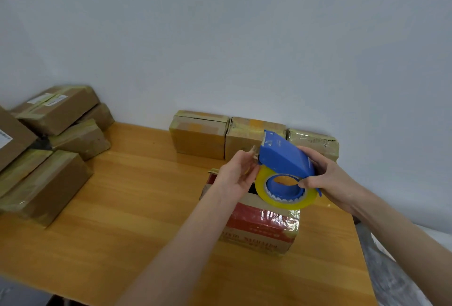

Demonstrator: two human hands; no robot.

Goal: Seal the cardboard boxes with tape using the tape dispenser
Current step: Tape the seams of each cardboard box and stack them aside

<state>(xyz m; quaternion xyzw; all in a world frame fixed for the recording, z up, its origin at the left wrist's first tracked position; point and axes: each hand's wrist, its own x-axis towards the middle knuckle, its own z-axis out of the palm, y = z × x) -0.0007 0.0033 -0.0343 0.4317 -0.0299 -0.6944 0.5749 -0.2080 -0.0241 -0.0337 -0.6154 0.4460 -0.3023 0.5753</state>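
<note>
The wooden desk (146, 207) carries everything and stands against a pale wall. The red printed cardboard box (261, 227) stands on it toward the right edge. Well to the left of this box lies a pile of brown boxes (49, 146) wrapped in yellowish tape, some lying on others. Behind the red printed cardboard box, along the wall, stands a row of three taped boxes (199, 134), side by side and touching. The red printed cardboard box has shiny clear tape over its near right corner, and a dark gap shows in its top, so it is not yet closed. Just above it, in the air, is the blue tape dispenser (283, 156); its mouth points up and to the left; the yellowish tape roll (281, 201) sits on its blue hub, low and nearest to the box. The right hand (327, 176) grips the dispenser from the right, with fingers curled over the blue cover and the thumb at the hub. The left hand (236, 173) is to the left of the dispenser, palm toward the camera; its fingers are bent and seem to pinch the loose tape end (253, 151) at the mouth; this part is blurred.
</note>
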